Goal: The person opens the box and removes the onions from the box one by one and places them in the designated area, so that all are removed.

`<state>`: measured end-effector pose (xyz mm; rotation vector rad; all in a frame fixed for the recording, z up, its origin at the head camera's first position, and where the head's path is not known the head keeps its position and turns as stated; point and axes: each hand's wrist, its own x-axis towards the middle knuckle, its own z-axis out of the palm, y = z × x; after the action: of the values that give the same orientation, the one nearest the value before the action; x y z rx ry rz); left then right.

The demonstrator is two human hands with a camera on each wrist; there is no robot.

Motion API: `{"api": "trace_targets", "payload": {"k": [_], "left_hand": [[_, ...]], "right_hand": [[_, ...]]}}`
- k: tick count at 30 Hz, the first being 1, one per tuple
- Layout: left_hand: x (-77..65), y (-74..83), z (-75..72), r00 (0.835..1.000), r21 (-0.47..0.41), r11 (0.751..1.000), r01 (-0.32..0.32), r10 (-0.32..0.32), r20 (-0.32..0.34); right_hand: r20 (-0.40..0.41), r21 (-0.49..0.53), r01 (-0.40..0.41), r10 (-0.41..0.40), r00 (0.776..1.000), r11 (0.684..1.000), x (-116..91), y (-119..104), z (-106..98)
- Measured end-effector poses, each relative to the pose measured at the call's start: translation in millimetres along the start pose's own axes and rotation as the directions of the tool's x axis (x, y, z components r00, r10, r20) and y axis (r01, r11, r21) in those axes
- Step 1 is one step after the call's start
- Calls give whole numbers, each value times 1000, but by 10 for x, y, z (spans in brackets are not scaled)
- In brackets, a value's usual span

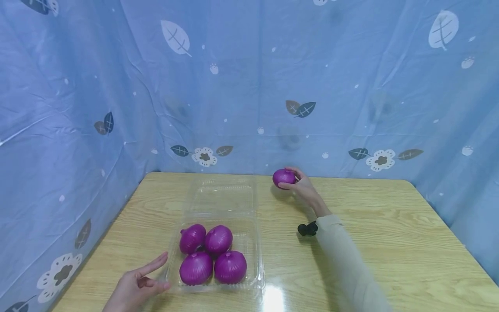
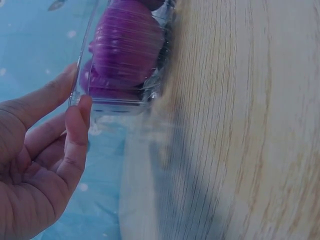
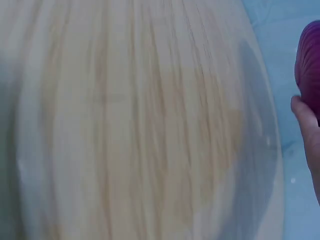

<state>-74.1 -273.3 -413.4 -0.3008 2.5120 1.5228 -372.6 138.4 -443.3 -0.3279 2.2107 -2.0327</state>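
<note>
My right hand (image 1: pixel 306 189) grips a purple onion (image 1: pixel 283 177) near the far edge of the table; in the right wrist view the onion (image 3: pixel 311 70) shows only at the right margin, with one finger against it. The clear plastic container (image 1: pixel 255 255) stands left of the middle with its lid (image 1: pixel 226 197) folded back, away from me. Several more purple onions (image 1: pixel 230 267) sit in its base. Beside its left near corner is my left hand (image 1: pixel 134 286), thumb and index finger spread apart. In the left wrist view those fingertips lie right at the container's rim (image 2: pixel 81 60).
A wood-grain table (image 1: pixel 390 242) carries everything. Blue patterned curtain (image 1: pixel 249 86) hangs behind the table and along its left side. At the right sleeve (image 1: pixel 343 255) sits a small black device (image 1: pixel 307 229), and table surface stretches to the right of that arm.
</note>
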Motion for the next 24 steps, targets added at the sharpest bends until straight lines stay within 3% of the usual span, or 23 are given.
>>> {"api": "trace_targets", "payload": {"k": [11, 20, 24], "left_hand": [[0, -2, 24, 999, 14, 999, -46, 46, -6], [3, -11, 9, 999, 30, 998, -50, 50, -6], [10, -9, 15, 999, 43, 998, -47, 48, -22]], "right_hand": [[-78, 79, 19, -13, 997, 997, 98, 162, 186], [-30, 54, -52, 54, 998, 997, 89, 189, 220], [-23, 17, -37, 37, 999, 999, 71, 189, 208]]}}
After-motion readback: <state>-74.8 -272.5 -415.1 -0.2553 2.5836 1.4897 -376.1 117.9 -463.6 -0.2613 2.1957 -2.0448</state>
